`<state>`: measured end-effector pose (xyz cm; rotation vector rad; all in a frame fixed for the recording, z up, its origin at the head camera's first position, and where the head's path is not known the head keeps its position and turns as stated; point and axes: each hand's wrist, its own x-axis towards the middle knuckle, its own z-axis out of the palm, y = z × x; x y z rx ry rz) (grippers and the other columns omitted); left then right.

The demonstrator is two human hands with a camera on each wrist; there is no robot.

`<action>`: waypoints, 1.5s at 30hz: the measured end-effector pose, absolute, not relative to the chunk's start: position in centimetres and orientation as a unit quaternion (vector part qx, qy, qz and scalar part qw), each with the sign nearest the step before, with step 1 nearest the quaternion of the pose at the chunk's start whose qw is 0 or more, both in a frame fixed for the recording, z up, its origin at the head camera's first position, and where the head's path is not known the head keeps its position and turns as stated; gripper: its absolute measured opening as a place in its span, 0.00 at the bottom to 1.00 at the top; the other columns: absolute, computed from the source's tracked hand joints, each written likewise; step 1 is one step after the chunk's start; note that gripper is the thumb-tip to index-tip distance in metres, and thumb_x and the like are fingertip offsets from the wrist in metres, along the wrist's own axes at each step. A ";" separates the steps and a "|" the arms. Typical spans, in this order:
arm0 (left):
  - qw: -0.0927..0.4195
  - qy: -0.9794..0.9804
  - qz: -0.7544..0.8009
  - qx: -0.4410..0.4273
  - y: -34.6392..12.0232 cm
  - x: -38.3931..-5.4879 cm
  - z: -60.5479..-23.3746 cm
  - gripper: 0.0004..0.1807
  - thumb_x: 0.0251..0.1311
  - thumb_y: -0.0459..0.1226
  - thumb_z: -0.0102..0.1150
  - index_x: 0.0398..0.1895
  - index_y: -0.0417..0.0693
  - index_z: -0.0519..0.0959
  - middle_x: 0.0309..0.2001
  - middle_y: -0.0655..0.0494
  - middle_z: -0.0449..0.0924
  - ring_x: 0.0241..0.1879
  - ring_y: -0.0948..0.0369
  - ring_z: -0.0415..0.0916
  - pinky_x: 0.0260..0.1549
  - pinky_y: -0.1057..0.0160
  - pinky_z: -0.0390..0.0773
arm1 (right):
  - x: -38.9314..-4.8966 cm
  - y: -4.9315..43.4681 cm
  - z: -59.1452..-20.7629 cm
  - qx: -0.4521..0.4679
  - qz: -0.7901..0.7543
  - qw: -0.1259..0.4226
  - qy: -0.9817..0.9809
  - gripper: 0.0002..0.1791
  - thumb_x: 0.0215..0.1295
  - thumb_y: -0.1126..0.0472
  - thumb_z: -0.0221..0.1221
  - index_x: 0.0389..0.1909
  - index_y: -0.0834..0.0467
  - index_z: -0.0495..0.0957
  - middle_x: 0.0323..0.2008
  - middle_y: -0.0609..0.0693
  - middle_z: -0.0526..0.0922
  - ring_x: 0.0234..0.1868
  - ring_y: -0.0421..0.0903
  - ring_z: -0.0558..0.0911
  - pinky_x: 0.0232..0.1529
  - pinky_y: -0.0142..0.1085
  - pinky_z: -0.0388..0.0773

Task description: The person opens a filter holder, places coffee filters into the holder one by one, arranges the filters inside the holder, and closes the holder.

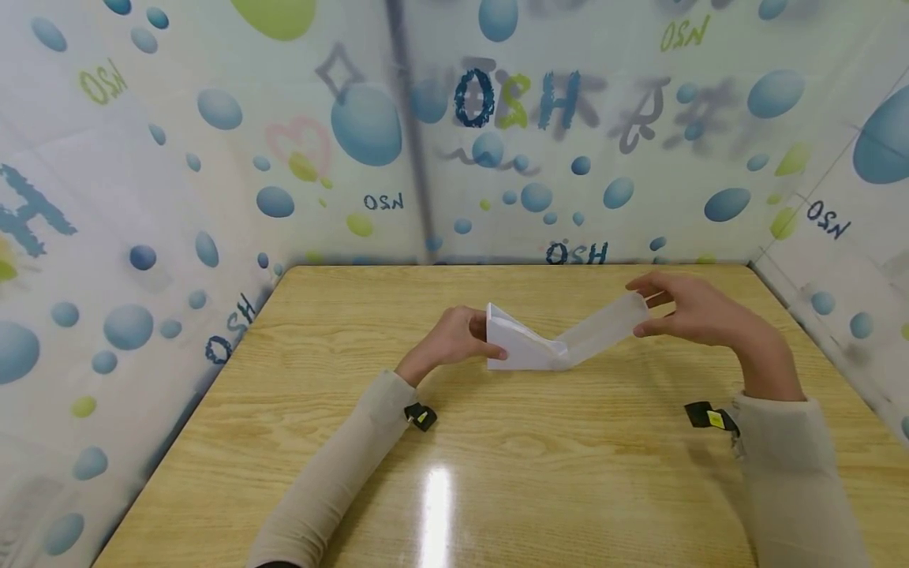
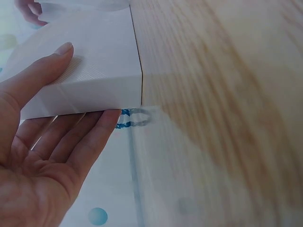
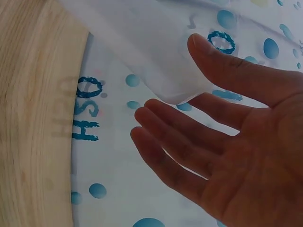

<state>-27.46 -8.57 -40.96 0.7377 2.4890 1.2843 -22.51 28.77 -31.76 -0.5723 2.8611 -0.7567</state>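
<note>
My left hand (image 1: 458,335) grips the left end of a white, box-like pack (image 1: 513,347) low over the table. In the left wrist view, its thumb lies on the broad face of the pack (image 2: 102,52) and the fingers are at the near edge and below. From the pack's right end a translucent white sheet (image 1: 600,331) slants up to the right. My right hand (image 1: 699,309) holds the far end of that sheet between thumb and index finger. In the right wrist view, the other fingers spread away from the sheet (image 3: 142,52). Whatever lies inside the pack is hidden.
A wood-grain table (image 1: 540,473) spans the area below both hands. White printed sheeting (image 1: 440,181) with blue and green bubbles stands behind it and at both sides. Black straps with yellow tags hang at the left cuff (image 1: 389,394) and right cuff (image 1: 777,426).
</note>
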 end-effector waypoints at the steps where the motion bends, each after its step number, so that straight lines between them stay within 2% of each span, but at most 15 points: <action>1: 0.123 0.853 0.440 0.252 -8.5 -27.4 -41.0 0.21 0.54 0.39 0.79 0.52 0.49 0.86 0.45 0.53 0.91 0.40 0.62 0.88 0.39 0.63 0.85 | -22.5 28.8 -31.9 -0.191 -0.252 0.065 0.946 0.38 0.65 0.54 0.71 0.71 0.64 0.68 0.66 0.68 0.76 0.64 0.68 0.77 0.57 0.59 0.81; 7: 0.123 0.854 0.438 0.251 -8.5 -27.4 -41.1 0.21 0.54 0.38 0.79 0.52 0.48 0.86 0.45 0.53 0.91 0.40 0.62 0.88 0.40 0.63 0.85 | -22.7 29.2 -32.7 -0.199 -0.274 0.074 0.938 0.33 0.67 0.59 0.70 0.68 0.65 0.70 0.62 0.66 0.79 0.60 0.67 0.80 0.53 0.56 0.83; 14: 0.126 0.853 0.440 0.250 -8.5 -27.5 -41.2 0.22 0.54 0.39 0.79 0.53 0.48 0.86 0.46 0.53 0.91 0.41 0.61 0.88 0.41 0.62 0.85 | -22.9 29.5 -33.2 -0.194 -0.277 0.079 0.938 0.30 0.68 0.56 0.68 0.65 0.66 0.71 0.58 0.65 0.81 0.58 0.64 0.82 0.50 0.53 0.83; 20: 0.126 0.853 0.441 0.249 -8.5 -27.4 -41.0 0.22 0.54 0.38 0.79 0.53 0.47 0.86 0.46 0.52 0.91 0.41 0.61 0.88 0.41 0.62 0.86 | -23.0 29.4 -33.2 -0.189 -0.278 0.079 0.938 0.29 0.69 0.57 0.68 0.65 0.65 0.71 0.59 0.64 0.81 0.59 0.64 0.82 0.51 0.52 0.83; 24: 0.127 0.852 0.442 0.250 -8.5 -27.4 -41.1 0.22 0.54 0.38 0.79 0.53 0.47 0.86 0.46 0.51 0.91 0.41 0.61 0.88 0.41 0.62 0.86 | -23.0 29.4 -33.2 -0.196 -0.280 0.075 0.937 0.29 0.69 0.57 0.68 0.64 0.66 0.71 0.59 0.66 0.80 0.58 0.66 0.81 0.51 0.55 0.83; 31: 0.125 0.851 0.443 0.252 -8.5 -27.4 -41.0 0.21 0.55 0.37 0.79 0.53 0.46 0.86 0.46 0.52 0.90 0.42 0.61 0.88 0.41 0.62 0.85 | -23.1 29.0 -33.1 -0.192 -0.287 0.076 0.936 0.27 0.70 0.59 0.67 0.64 0.64 0.72 0.60 0.64 0.80 0.59 0.64 0.81 0.52 0.52 0.83; 38: 0.120 0.854 0.440 0.252 -8.5 -27.6 -41.1 0.22 0.55 0.37 0.79 0.53 0.47 0.86 0.46 0.52 0.90 0.42 0.61 0.88 0.42 0.61 0.86 | -23.2 28.6 -32.9 -0.206 -0.286 0.067 0.933 0.29 0.71 0.57 0.66 0.66 0.66 0.70 0.60 0.66 0.79 0.59 0.67 0.81 0.53 0.57 0.82; 45: 0.122 0.852 0.441 0.253 -8.6 -27.7 -41.2 0.22 0.55 0.38 0.79 0.53 0.47 0.86 0.46 0.52 0.90 0.42 0.61 0.88 0.42 0.61 0.86 | -23.1 28.0 -32.8 -0.197 -0.290 0.069 0.934 0.29 0.72 0.57 0.65 0.68 0.65 0.69 0.63 0.66 0.78 0.61 0.67 0.81 0.55 0.56 0.82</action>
